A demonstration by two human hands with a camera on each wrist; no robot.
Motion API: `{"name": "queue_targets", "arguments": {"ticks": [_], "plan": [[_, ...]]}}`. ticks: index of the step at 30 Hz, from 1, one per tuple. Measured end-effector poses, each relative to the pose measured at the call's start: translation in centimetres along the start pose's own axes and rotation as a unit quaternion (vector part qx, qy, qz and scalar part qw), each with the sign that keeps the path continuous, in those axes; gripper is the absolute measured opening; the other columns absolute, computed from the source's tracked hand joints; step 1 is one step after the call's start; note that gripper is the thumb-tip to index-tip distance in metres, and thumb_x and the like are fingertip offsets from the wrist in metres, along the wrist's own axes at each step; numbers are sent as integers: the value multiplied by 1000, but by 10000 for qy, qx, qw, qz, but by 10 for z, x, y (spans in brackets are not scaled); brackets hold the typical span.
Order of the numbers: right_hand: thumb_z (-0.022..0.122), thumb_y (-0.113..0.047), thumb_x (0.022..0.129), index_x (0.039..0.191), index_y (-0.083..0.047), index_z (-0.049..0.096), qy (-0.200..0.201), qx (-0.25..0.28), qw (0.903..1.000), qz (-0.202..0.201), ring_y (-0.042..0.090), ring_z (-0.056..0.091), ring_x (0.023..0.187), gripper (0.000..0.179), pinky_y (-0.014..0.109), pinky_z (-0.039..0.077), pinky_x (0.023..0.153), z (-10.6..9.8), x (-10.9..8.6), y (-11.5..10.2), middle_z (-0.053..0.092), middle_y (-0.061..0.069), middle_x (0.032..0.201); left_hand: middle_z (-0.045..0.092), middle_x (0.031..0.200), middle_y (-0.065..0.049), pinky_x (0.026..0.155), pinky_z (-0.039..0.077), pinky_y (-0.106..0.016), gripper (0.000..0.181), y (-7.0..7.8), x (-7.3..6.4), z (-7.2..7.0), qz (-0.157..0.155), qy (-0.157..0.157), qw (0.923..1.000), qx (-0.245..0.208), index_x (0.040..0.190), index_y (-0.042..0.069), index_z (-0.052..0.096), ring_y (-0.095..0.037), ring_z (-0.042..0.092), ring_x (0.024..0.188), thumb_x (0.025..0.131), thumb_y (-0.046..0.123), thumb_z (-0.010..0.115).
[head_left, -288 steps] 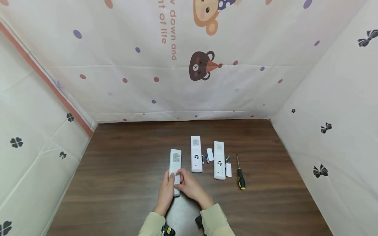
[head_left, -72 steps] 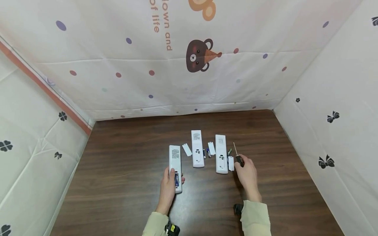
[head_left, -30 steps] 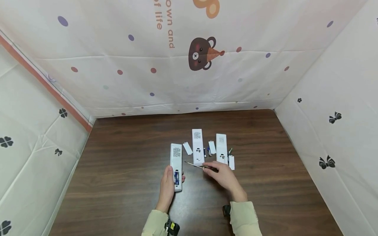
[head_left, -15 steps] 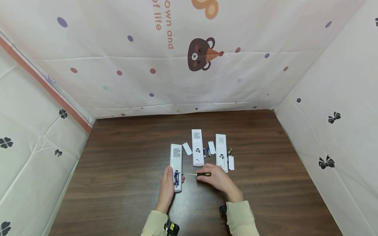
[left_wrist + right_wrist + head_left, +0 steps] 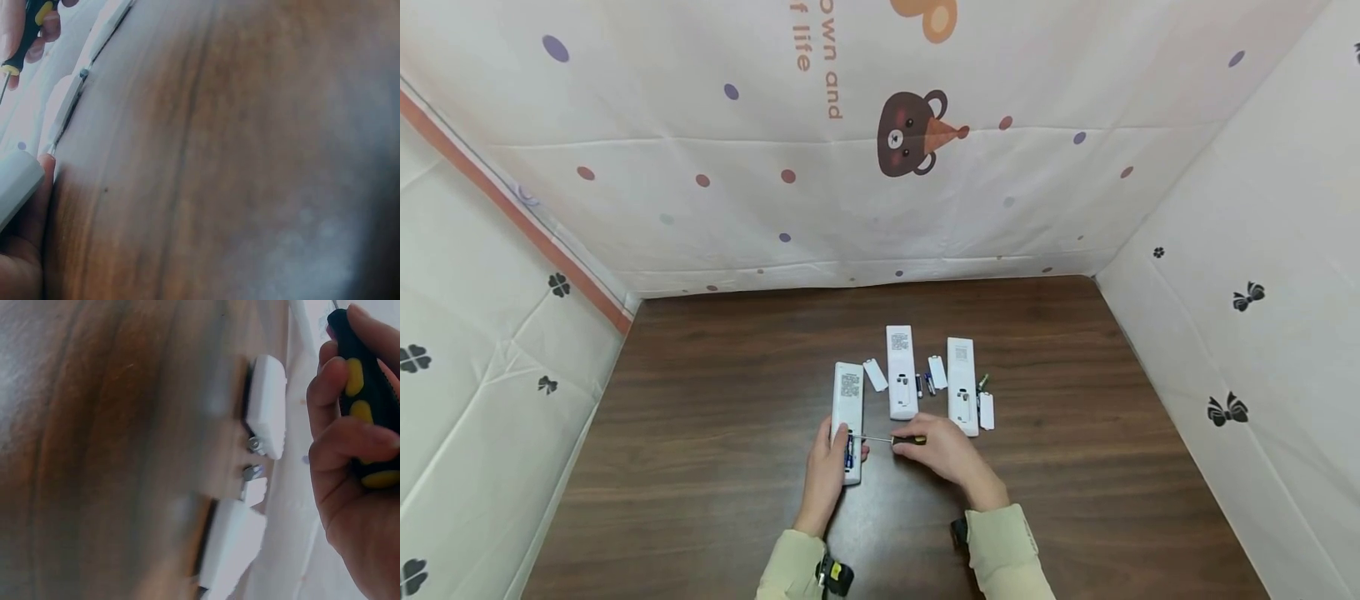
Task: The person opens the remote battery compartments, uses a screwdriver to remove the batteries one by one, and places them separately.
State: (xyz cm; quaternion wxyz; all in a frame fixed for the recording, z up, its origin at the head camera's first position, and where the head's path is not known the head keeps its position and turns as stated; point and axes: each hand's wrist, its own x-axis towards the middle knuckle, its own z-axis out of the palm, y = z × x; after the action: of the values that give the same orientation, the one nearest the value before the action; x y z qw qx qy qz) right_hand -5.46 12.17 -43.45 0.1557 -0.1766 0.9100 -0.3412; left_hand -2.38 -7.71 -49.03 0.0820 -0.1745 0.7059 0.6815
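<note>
My left hand (image 5: 826, 468) grips a white remote control (image 5: 847, 392) face down, thumb over its near half and fingertips showing at its right side. Its battery compartment is uncovered, with dark blue batteries (image 5: 849, 455) inside. The right hand (image 5: 947, 451) holds a screwdriver (image 5: 910, 439) by its black and yellow handle. The thin shaft points left, and its tip is at the upper end of the batteries. In the right wrist view, fingers curl round the screwdriver handle (image 5: 369, 406). A corner of the held remote (image 5: 19, 184) shows in the left wrist view.
Two more white remotes, a middle one (image 5: 900, 367) and a right one (image 5: 961, 375), lie face down on the brown table (image 5: 715, 417). Around them lie battery covers (image 5: 875, 375) and loose batteries (image 5: 930, 383). Patterned cloth walls (image 5: 700, 217) enclose the back and sides.
Earlier, both hands were at the remote; its cover came off and now lies beside the middle remote. My right hand picked up the screwdriver and brought it left to the battery compartment.
</note>
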Motion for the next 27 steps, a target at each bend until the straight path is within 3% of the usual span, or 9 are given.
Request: {"name": "queue_targets", "arguments": {"ticks": [6, 10, 14, 18, 27], "plan": [[60, -38, 83, 106, -24, 67, 121, -821, 9964, -165, 3, 50, 72, 27, 25, 43, 63, -1, 0, -15, 56, -14, 87, 61, 90, -14, 61, 51, -33, 47, -1, 3, -1, -21, -125, 9999, -26, 132, 18, 35, -23, 64, 72, 91, 41, 45], [61, -37, 83, 104, -23, 68, 329, -1478, 9877, -388, 7, 57, 81, 26, 29, 47, 71, 1, 0, -24, 61, -11, 92, 62, 86, -15, 60, 50, -33, 47, -1, 4, -5, 53, -262, 9996, 3, 133, 16, 33, -24, 64, 71, 93, 38, 44], [61, -34, 83, 103, -20, 68, 562, -1796, 9792, -756, 13, 60, 92, 25, 33, 47, 78, 5, -2, -31, 65, -5, 99, 62, 87, -17, 60, 51, -34, 46, -1, 6, -8, 30, -334, 9994, -115, 133, 17, 31, -26, 64, 71, 94, 38, 42], [60, -33, 85, 105, -19, 68, 434, -1661, 9821, -778, 14, 58, 97, 26, 34, 45, 82, 5, 0, -30, 65, -4, 102, 61, 91, -18, 60, 51, -36, 44, 1, 7, -11, -4, -430, 9987, -277, 133, 17, 32, -27, 64, 70, 94, 35, 43], [56, -35, 87, 109, -21, 66, -205, -690, 9955, -612, 9, 56, 100, 28, 31, 45, 83, -6, 7, -14, 62, -9, 106, 58, 98, -26, 64, 51, -42, 40, 11, 0, -16, -124, -996, 9917, -801, 133, 12, 30, -35, 62, 72, 96, 24, 41]]}}
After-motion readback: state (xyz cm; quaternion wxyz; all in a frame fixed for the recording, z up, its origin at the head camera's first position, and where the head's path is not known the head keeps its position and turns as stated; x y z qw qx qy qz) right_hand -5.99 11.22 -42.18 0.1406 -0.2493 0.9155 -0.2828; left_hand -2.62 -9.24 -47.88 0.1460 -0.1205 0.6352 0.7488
